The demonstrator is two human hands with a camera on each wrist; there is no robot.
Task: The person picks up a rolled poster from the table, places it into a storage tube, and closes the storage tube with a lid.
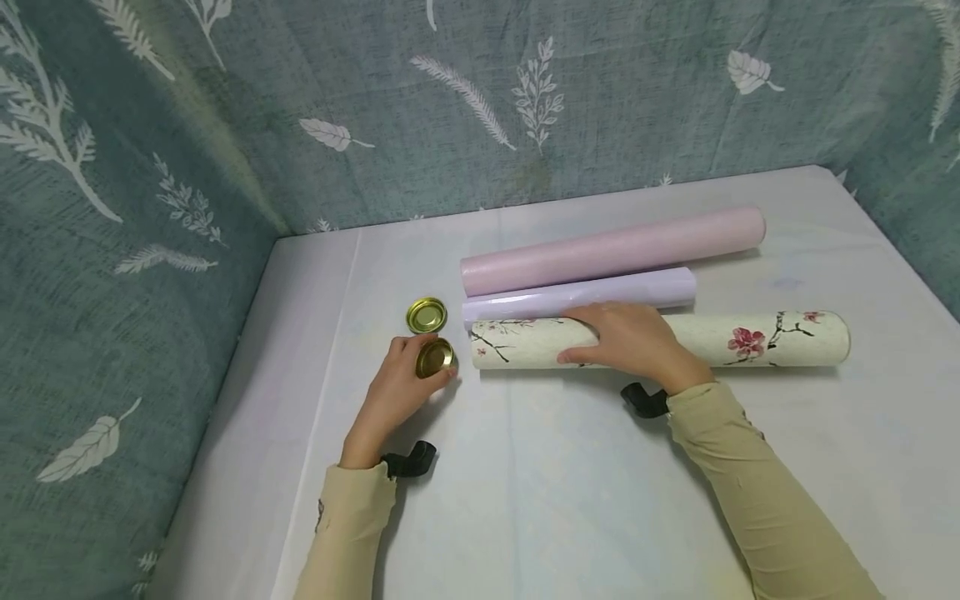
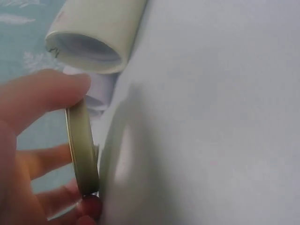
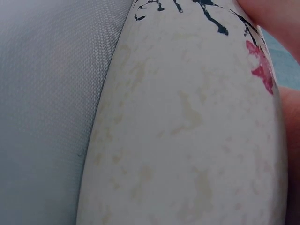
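Observation:
Thumb and fingers of my left hand (image 1: 401, 383) pinch a shallow round gold metal lid (image 1: 434, 358) by its rim, close above the table. In the left wrist view the lid (image 2: 83, 147) is seen edge-on. A second gold lid (image 1: 427, 316) lies flat just beyond that hand. My right hand (image 1: 630, 337) grips a cream wallpaper roll (image 1: 780, 337) from above, thumb on the near side. Pink blossoms and dark branches decorate this roll (image 3: 178, 131), which fills much of the right wrist view. Its open left end faces the left hand.
Behind the cream roll lie a shiny lilac roll (image 1: 585, 293) and a longer pink roll (image 1: 615, 250), roughly parallel. A white cloth covers the table (image 1: 540, 492). Green leaf-patterned fabric (image 1: 420, 108) hangs along the back and sides.

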